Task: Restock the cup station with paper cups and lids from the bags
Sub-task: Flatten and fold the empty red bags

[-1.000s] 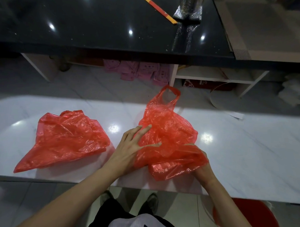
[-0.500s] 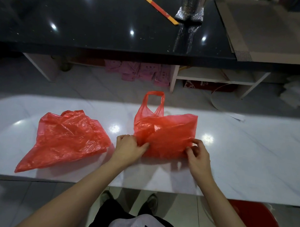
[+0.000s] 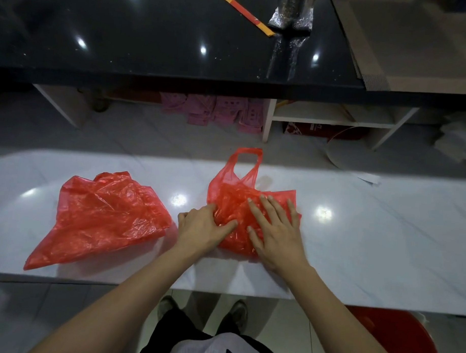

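Biggest thing up top is the black countertop (image 3: 152, 33), glossy with ceiling lights reflecting in it, and under its edge you can see open white shelving (image 3: 331, 119) with some pink packets (image 3: 215, 112) stuffed in. Closer in is the white marble counter (image 3: 383, 234), and that's where both bags are.

The red plastic bag on the left (image 3: 101, 216) just lies there crumpled and flat, well apart from either hand. The other red plastic bag (image 3: 236, 200) sits in the middle of the marble counter, handle loop pointing away from the person, body of it flattened and wrinkled. Can't tell what's in either one, no cups or lids showing.

Right hand (image 3: 277, 230) is laid flat on top of the middle bag, fingers straight and spread out, pressing it down. Left hand (image 3: 203, 228) is at the bag's left edge, thumb lying across the plastic, fingers bent down against it; can't really tell if it's pinching a fold or only pushing.

Far back on the black top: a crinkly silver foil pouch (image 3: 290, 14) and a red-and-yellow strip (image 3: 247, 13) beside it. A red bucket (image 3: 395, 337) pokes out under the counter at bottom right.
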Tool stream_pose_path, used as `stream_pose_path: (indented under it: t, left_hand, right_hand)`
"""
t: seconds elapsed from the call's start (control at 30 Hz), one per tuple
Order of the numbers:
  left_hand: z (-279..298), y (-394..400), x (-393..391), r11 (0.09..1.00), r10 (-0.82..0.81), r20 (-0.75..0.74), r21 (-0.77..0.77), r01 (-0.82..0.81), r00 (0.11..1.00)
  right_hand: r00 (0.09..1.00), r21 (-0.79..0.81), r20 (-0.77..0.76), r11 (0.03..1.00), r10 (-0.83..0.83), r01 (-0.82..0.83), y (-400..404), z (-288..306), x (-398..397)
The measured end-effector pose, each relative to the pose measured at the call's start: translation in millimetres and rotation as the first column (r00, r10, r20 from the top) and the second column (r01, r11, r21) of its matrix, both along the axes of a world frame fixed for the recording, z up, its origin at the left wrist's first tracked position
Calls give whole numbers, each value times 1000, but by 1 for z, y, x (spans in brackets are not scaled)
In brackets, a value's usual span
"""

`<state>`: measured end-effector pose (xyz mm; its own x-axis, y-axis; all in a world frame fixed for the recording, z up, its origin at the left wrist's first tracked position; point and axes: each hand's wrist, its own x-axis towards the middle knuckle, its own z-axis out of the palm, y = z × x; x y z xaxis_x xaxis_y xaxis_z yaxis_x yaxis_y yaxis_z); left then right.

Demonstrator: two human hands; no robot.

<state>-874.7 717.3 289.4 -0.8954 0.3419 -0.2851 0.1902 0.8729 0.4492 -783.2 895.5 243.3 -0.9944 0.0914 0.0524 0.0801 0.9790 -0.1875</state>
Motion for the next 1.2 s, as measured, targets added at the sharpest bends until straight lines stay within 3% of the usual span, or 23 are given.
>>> stream_pose_path:
  t: [0.07, 0.13, 0.23, 0.3, 0.33, 0.4, 0.5, 0.57, 0.73, 0.9, 1.2]
  left_hand:
    - [-8, -3, 4, 995, 49, -78, 94, -42, 996]
    - [-13, -5, 9, 994, 3, -318, 108, 33, 948]
    - [-15, -5, 20, 947, -196, -689, 51, 316, 698]
    - [-17, 0, 33, 840, -379, -739, -22, 543, 557]
    - [-20, 2, 40, 790, -469, -699, -58, 611, 540]
    - [-32, 4, 49, 770, -571, -576, -129, 625, 585]
    - [-43, -3, 47, 847, -529, -404, -201, 491, 746]
    - [-52, -10, 42, 845, -534, -319, -224, 485, 783]
    - [-55, -8, 34, 912, -410, -198, -91, 400, 890]
    - [-56, -11, 22, 888, -458, -196, -134, 439, 867]
    - [-47, -17, 1, 879, -472, -104, 12, 476, 875]
  right_hand:
    - [997, -3, 64, 999, -37, 38, -1, -9, 1]
    - [995, -25, 85, 998, -58, 61, -3, -13, 2]
    - [990, -22, 123, 997, -68, 71, -6, -17, 1]
    - [987, 1, 147, 997, -70, 71, -6, -20, 0]
    - [986, 17, 151, 998, -70, 68, -7, -21, -1]
    - [988, 19, 144, 998, -60, 58, -8, -21, -1]
    - [986, -63, 139, 993, -87, 97, -11, -17, -1]
    - [984, -112, 136, 985, -111, 127, -13, -16, -1]
    - [988, -144, 115, 982, -104, 120, -15, -18, 2]
    - [989, -187, 140, 979, -58, 84, -7, -18, 14]
    - [988, -192, -59, 969, 146, -154, 18, -22, 48]
